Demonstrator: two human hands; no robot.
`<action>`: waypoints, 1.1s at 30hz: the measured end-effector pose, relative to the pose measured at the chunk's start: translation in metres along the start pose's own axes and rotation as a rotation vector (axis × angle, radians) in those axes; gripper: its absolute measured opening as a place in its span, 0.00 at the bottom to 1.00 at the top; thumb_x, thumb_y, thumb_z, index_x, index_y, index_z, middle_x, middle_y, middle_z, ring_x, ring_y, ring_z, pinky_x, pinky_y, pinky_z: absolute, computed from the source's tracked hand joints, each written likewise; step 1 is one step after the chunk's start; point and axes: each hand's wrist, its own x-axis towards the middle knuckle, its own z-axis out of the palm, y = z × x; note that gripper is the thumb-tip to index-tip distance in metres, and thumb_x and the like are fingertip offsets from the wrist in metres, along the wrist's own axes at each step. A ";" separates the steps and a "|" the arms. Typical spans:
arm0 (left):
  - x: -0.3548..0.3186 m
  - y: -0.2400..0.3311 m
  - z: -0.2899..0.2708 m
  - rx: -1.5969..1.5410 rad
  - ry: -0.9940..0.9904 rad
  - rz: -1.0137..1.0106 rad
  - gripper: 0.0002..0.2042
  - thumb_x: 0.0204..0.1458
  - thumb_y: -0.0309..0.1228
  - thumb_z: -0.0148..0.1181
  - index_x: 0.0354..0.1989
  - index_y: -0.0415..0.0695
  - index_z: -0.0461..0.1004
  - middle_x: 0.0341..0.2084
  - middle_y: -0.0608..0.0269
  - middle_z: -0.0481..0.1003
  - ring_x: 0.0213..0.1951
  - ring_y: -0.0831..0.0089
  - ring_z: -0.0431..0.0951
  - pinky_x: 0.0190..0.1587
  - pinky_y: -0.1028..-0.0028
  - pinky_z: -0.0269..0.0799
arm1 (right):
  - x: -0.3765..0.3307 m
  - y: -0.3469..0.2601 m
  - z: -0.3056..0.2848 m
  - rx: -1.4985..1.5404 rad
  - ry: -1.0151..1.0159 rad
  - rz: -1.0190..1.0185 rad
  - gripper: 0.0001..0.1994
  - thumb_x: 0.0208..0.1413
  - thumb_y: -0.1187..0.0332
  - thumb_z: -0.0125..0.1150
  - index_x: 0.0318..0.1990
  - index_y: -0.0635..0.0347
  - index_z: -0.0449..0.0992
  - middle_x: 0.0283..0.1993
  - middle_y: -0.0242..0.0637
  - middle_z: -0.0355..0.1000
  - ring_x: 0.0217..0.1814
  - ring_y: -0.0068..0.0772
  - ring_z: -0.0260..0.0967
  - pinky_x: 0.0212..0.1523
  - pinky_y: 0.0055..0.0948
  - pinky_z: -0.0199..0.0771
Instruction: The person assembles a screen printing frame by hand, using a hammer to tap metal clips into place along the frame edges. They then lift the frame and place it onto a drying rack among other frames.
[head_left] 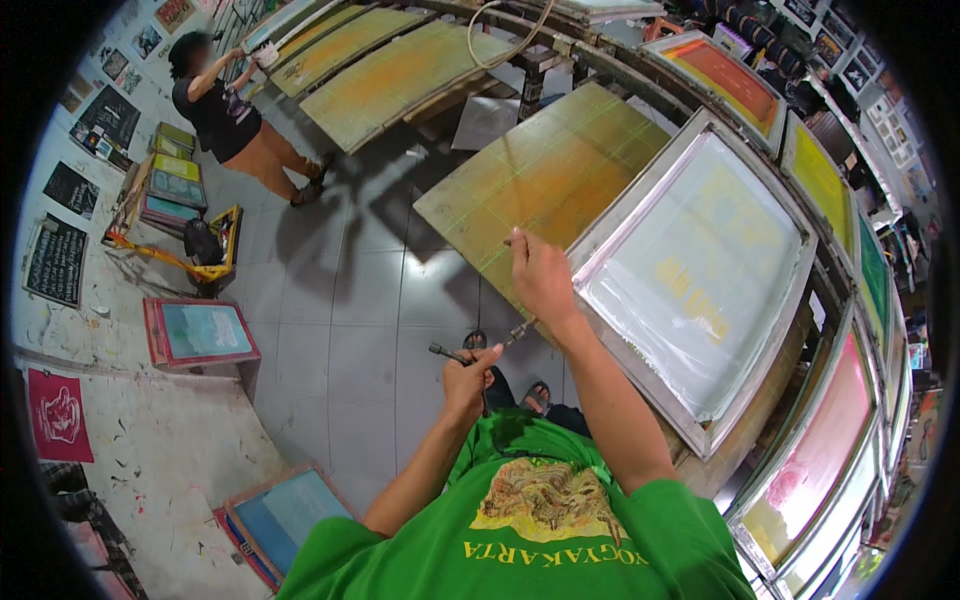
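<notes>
My left hand (468,383) is closed round a dark hand tool (450,352) with a rod-like end on one side and a shiny metal tip on the other; its exact kind is unclear. The metal tip points toward my right wrist. Over the edge of a tan printing board (560,170), my right hand (542,272) is curled shut. A small dark bit shows by its fingertips, too little to name. Beside that hand lies a silk-screen frame (740,190) with pale mesh and faint yellow marks, its near corner next to my forearm.
More screen frames, one red-orange (725,75) and one pink (820,450), ring the press at right. Further boards (400,75) reach out at upper left, where another person (225,115) stands. Framed screens (205,330) lean along the left wall. A cable loop (475,40) hangs at the top.
</notes>
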 end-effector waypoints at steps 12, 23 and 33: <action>0.014 0.000 0.007 -0.134 0.137 -0.273 0.20 0.54 0.30 0.82 0.35 0.46 0.69 0.21 0.71 0.68 0.20 0.77 0.69 0.22 0.73 0.65 | -0.009 0.005 -0.008 0.127 -0.021 -0.009 0.19 0.77 0.58 0.52 0.44 0.62 0.85 0.30 0.55 0.78 0.33 0.62 0.78 0.36 0.56 0.75; 0.035 -0.029 0.000 0.214 0.053 -0.123 0.43 0.54 0.32 0.82 0.65 0.41 0.50 0.37 0.47 0.80 0.32 0.64 0.84 0.32 0.68 0.81 | -0.034 0.001 -0.015 0.353 -0.058 0.058 0.21 0.79 0.57 0.49 0.49 0.64 0.86 0.31 0.55 0.79 0.33 0.55 0.81 0.39 0.45 0.78; 0.032 -0.055 0.008 0.256 0.148 0.268 0.33 0.51 0.34 0.85 0.51 0.38 0.61 0.38 0.61 0.72 0.40 0.75 0.73 0.46 0.72 0.73 | -0.011 -0.001 -0.002 0.164 -0.055 0.040 0.25 0.80 0.56 0.45 0.41 0.66 0.86 0.36 0.63 0.79 0.42 0.69 0.79 0.44 0.53 0.78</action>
